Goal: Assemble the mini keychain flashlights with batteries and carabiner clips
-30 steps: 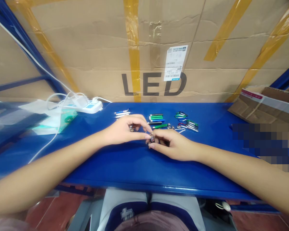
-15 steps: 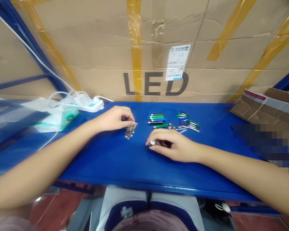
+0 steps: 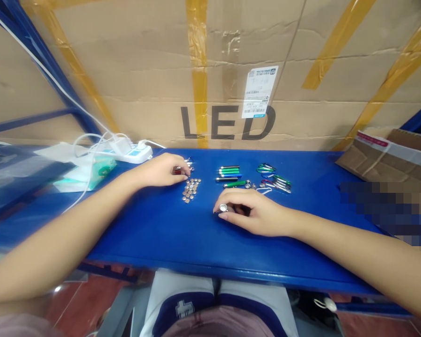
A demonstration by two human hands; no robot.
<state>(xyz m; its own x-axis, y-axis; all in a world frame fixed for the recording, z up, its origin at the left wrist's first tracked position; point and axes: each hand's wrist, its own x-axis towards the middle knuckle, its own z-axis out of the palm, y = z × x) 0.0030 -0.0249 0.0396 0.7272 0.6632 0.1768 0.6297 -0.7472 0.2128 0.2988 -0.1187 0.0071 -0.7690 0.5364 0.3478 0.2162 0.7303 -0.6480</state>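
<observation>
Evidently, a big taped carton [image 3: 154,70] is standing behind everything, and a blue worktop [image 3: 161,238] is stretching out below it. An opened box [image 3: 375,154] is sitting at the right end; a green-and-white pack [image 3: 101,171] and a power strip [image 3: 142,153] are lying toward the left. The right hand [image 3: 266,215] is resting near the middle, thumb and fingers closing on a small round-ended piece [image 3: 223,208] whose silver ring is facing up. The left hand [image 3: 157,171] is curling just beside the discs; something reddish is showing by its fingers, but whether they are gripping it I cannot tell. Beyond the right hand, green, black and blue tubes [image 3: 229,171] are lying mostly side by side, coloured clips [image 3: 265,167] are bunching to their right, and slim silver-and-green pieces [image 3: 282,183] are lying close by. Smallest of all, the metal discs [image 3: 190,190] are forming a loose cluster between the hands. Judging by this layout, the sorting into groups is looking done, whereas the handling is seemingly only partway: one piece is occupying the right hand, and many discs are lying loose. Whether any tube is finished, the view is not revealing.
</observation>
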